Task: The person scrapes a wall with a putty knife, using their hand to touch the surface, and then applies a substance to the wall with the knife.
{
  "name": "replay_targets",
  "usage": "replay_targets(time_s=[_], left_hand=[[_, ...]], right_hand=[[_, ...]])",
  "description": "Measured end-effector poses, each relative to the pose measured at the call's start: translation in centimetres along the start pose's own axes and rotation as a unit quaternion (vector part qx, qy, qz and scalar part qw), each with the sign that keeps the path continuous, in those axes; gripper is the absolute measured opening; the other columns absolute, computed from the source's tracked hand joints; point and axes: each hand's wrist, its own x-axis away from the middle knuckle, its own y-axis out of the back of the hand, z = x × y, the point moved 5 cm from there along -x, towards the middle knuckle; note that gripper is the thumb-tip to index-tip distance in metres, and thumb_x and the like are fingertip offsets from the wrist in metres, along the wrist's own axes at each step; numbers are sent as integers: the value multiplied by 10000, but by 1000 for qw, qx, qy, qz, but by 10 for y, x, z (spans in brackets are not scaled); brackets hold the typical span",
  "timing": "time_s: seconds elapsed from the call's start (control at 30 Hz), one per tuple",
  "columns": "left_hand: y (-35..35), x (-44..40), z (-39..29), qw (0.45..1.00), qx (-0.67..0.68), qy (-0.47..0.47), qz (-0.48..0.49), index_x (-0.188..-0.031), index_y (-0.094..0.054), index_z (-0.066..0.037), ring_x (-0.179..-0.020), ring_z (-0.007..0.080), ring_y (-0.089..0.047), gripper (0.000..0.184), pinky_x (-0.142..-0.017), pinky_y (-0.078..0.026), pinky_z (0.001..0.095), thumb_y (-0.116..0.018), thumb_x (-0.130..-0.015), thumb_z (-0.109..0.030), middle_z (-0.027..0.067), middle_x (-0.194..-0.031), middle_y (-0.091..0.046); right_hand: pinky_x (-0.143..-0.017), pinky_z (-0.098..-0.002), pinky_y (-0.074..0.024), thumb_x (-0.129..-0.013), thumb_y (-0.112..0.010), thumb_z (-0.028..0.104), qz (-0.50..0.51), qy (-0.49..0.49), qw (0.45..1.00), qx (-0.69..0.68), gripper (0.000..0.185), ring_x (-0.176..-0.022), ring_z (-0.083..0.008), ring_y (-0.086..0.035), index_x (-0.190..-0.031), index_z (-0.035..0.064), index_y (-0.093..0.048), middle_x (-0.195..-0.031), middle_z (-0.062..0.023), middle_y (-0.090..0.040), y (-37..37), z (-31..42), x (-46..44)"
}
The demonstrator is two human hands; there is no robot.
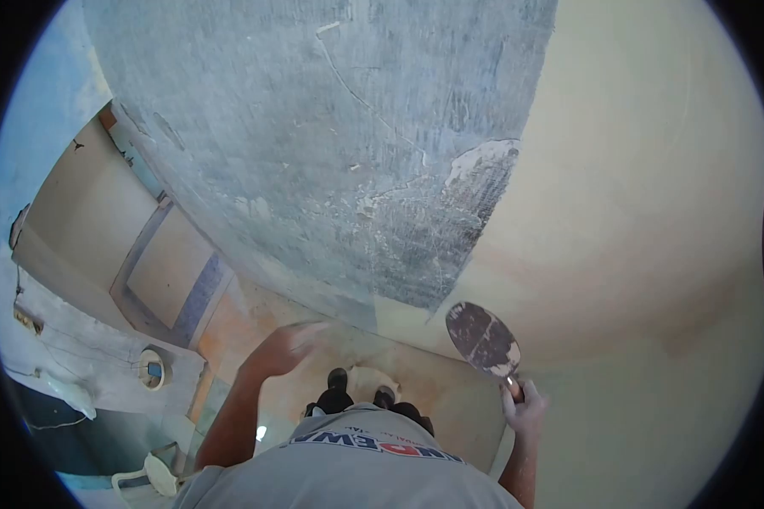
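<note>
My right hand [526,407], dusted white, is wrapped round the handle of a rounded trowel [482,338]. The trowel's dark blade has pale smears and points up and left, in front of the base of the cream wall [628,212]. My left hand [293,346] is raised at the lower left, blurred, with white on its fingers; whether it holds anything cannot be made out. Ahead is a wall with a blue-grey, scraped surface [314,170], cracked and chipped, with a rough patch near its lower right edge.
Dusty orange-tan floor [267,314] lies around my feet, which rest by a pale round object [367,383]. At left are a doorway [165,280], a white ledge with a round container [154,370], and a cream plastic chair [157,475] at the lower left.
</note>
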Motion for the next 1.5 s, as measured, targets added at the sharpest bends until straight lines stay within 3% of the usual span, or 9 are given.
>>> replay_targets(time_s=[0.23, 0.5, 0.53, 0.63, 0.87, 0.97, 1.2, 1.37, 1.5], left_hand=[[17, 150, 40, 929, 25, 361, -79, -1296, -678, 3, -1232, 350, -656, 388, -1046, -498, 414, -664, -992, -237, 209, -1299, -697], [-10, -9, -13, 999, 22, 42, 19, -1376, -607, 11, -1283, 409, -598, 485, -1086, -463, 405, -660, -985, -271, 250, -1364, -637], [-12, -7, -13, 999, 23, 39, 23, -1376, -607, 11, -1283, 409, -598, 485, -1086, -463, 405, -660, -985, -271, 250, -1364, -637], [-18, 15, 1, 998, 32, 54, 28, -1398, -591, 1, -1318, 398, -576, 505, -1107, -447, 407, -655, -992, -292, 247, -1402, -614], [-50, 163, 105, 901, -95, 406, 120, -1425, -591, -36, -1372, 380, -531, 617, -1160, -399, 447, -591, -1000, -484, 218, -1473, -569], [-60, 140, 119, 914, -76, 327, 226, -1435, -575, -28, -1370, 383, -530, 640, -1157, -402, 445, -571, -1004, -502, 230, -1474, -563], [56, -58, -13, 992, -106, 57, 46, -1450, -551, -20, -1364, 399, -528, 628, -1145, -407, 427, -608, -1005, -460, 243, -1464, -560], [158, -146, -125, 975, -193, -110, 25, -1462, -559, -58, -1406, 376, -497, 606, -1171, -394, 432, -600, -1012, -462, 204, -1574, -466], [214, -184, -177, 945, -178, -248, -115, -1400, -631, -126, -1442, 346, -464, 494, -1180, -390, 429, -633, -1001, -416, 147, -1625, -415]], right_hand=[[-484, -341, -441, -830, -827, 178, -17, -169, 982, 86, 230, -453, -166, -500, -791, 28, -656, -532, -100, -536, 33, -30, 98], [-526, -323, -422, -834, -813, 130, 0, -6, 1000, -30, 197, -575, -112, -448, -832, -5, -670, -603, -118, -508, -9, 34, -8], [-522, -347, -445, -818, -826, 153, 7, -10, 999, -33, 211, -543, -197, -521, -831, 3, -678, -622, -146, -559, -11, 38, -10], [-516, -374, -463, -807, -837, 187, 28, -52, 998, -14, 234, -506, -266, -586, -821, 10, -684, -628, -169, -604, -13, 16, 12], [-508, -359, -431, -833, -826, 214, 35, -209, 976, 46, 258, -504, -162, -496, -798, -1, -689, -574, -142, -562, 9, -24, 97], [-521, -335, -443, -843, -806, 186, 55, -183, 981, 22, 217, -524, -138, -507, -836, -6, -704, -591, -130, -580, -4, -24, 72], [-722, -251, -503, -898, -660, 14, 129, 12, 958, -255, 349, -799, -84, -601, -1244, -22, -645, -884, -28, -673, -49, 91, -65], [-770, -241, -486, -944, -672, 50, 47, 194, 953, -229, 313, -869, -72, -589, -1246, -29, -647, -975, -34, -666, 18, 198, -162], [-626, -240, -444, -922, -697, 37, -147, 348, 914, -147, 338, -707, -75, -526, -1257, 31, -646, -802, 9, -551, 134, 328, -216]])
